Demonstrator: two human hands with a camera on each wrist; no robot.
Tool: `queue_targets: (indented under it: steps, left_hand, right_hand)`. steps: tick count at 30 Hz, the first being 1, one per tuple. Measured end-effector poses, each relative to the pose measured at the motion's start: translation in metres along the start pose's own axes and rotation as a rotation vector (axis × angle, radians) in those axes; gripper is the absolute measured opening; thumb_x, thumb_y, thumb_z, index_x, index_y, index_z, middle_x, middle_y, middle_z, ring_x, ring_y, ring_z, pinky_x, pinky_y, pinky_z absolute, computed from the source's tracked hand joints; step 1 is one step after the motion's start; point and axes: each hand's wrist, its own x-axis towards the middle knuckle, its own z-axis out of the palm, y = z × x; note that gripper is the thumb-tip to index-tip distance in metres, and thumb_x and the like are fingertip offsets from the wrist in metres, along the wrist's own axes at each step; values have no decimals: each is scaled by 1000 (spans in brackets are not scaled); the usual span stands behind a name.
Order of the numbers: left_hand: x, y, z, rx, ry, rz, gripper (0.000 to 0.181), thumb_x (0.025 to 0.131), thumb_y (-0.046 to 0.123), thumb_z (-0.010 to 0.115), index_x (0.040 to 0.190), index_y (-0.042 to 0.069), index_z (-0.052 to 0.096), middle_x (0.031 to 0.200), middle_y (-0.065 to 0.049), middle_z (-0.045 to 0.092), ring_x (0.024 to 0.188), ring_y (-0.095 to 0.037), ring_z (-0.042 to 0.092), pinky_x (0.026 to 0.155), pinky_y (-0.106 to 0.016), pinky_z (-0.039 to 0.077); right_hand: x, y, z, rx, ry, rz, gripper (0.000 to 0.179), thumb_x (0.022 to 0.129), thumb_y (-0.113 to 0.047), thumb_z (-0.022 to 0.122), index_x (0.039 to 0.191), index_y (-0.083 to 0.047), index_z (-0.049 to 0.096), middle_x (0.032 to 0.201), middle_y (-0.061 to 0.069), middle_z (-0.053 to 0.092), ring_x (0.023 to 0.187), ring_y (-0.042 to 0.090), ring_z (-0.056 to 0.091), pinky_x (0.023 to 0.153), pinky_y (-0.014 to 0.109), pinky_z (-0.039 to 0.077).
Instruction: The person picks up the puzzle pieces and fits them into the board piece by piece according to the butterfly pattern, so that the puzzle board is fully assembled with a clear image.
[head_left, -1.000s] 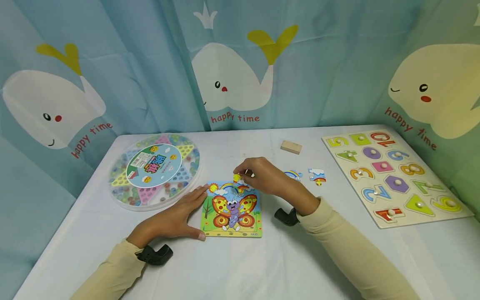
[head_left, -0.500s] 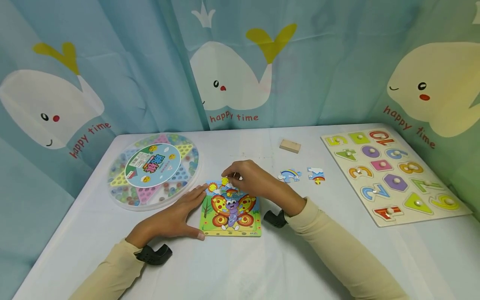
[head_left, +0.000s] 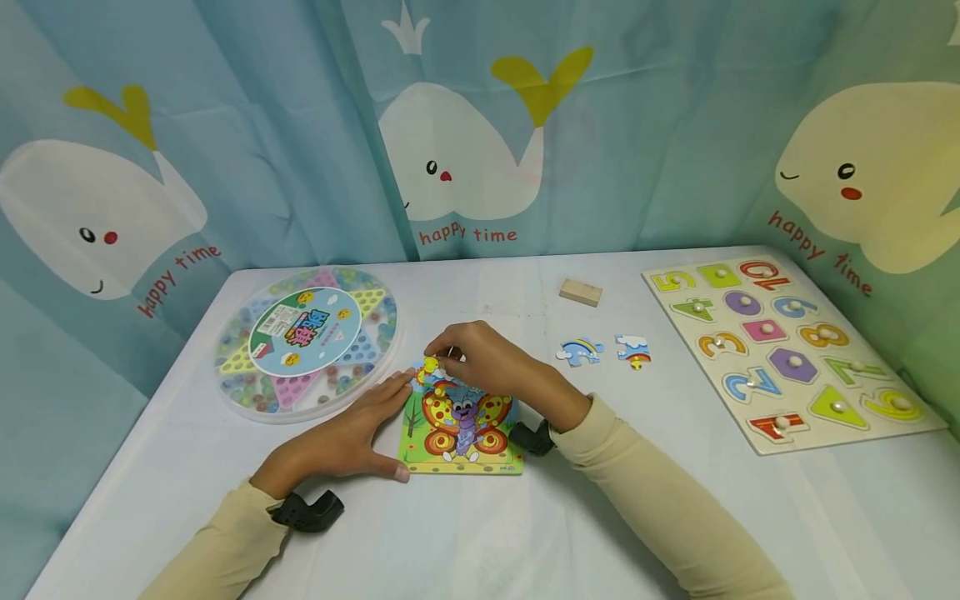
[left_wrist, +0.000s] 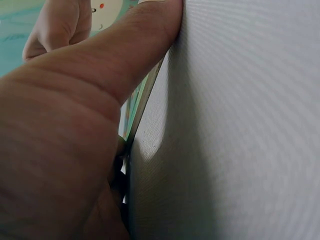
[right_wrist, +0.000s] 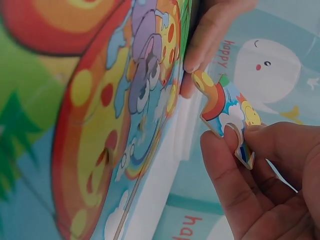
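A square butterfly jigsaw board lies flat on the white table. My left hand rests along its left side, thumb at the lower left corner and straight fingers near the upper left one. Over the board's upper left part, my right hand pinches a jigsaw piece between thumb and fingers. This piece shows a smiling sun, cloud and red-orange curve, and in the right wrist view it is tilted and apart from the board. The right hand covers part of the board's top edge in the head view.
Two loose jigsaw pieces, one with a rainbow and one with a cloud, lie right of the board. Behind them is a small wooden block. A round marble-game case stands left, a knobbed number board right.
My right hand has moved left across the board's top with the sun piece, from near the middle to the upper left corner. The left hand stays in place.
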Motion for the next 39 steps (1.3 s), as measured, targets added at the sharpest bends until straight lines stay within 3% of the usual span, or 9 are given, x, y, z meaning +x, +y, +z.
queue_targets:
  steps: [7, 14, 22, 30, 39]
  left_hand:
    - [-2, -2, 0, 0, 1, -1, 117, 72, 62, 76, 156, 6, 16, 163, 1, 0, 147, -24, -1, 115, -52, 12]
    - [-1, -1, 1, 11, 1, 0, 118, 72, 63, 76, 156, 6, 16, 163, -1, 1, 148, -25, 0, 115, -51, 12]
    - [-1, 0, 1, 9, -3, -13, 118, 72, 62, 77, 156, 6, 16, 163, -2, 2, 148, -24, -1, 115, -49, 12]
    - [0, -1, 1, -2, 4, 3, 118, 72, 61, 77, 155, 5, 16, 163, 1, 0, 147, -24, -1, 115, -51, 12]
    - [0, 0, 0, -5, -2, -7, 118, 71, 60, 78, 155, 5, 16, 163, 1, 0, 147, -24, -1, 115, -50, 11]
  right_hand:
    - [8, -4, 11, -2, -50, 50, 23, 94, -3, 61, 115, -1, 70, 106, 7, 69, 92, 14, 63, 77, 22, 50]
    - [10, -5, 18, -15, -52, 50, 20, 94, -2, 62, 112, -2, 71, 103, 6, 70, 89, 14, 63, 76, 24, 51]
    - [12, -6, 21, -107, -154, 157, 34, 92, -5, 65, 126, -5, 65, 112, 7, 63, 97, 17, 58, 81, 27, 48]
    - [11, -4, 22, -214, -170, 177, 38, 90, -9, 70, 128, -7, 64, 111, 9, 55, 98, 20, 52, 84, 33, 46]
    - [12, -1, 23, -214, -178, 177, 40, 89, -9, 70, 129, -7, 63, 110, 8, 56, 98, 19, 52, 84, 32, 47]
